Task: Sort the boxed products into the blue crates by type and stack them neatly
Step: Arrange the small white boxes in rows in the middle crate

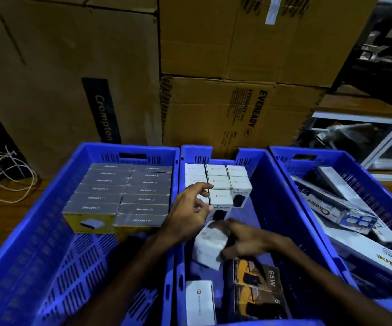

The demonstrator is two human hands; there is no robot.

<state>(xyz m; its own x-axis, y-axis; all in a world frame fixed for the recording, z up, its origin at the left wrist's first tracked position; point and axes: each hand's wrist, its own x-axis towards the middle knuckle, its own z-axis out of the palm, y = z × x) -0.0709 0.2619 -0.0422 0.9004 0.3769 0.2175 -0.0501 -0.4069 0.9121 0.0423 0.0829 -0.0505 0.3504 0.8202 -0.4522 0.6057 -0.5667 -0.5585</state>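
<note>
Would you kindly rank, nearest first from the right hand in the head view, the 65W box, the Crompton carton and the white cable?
From the right hand:
1. 65W box, just below it, middle crate.
2. Crompton carton, far behind the left crate.
3. White cable, far left on the floor.

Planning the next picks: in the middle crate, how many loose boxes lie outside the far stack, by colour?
White boxes: 2, one in the right hand, one lying nearer
Yellow-and-black 65W boxes: 2
Total: 4
</note>
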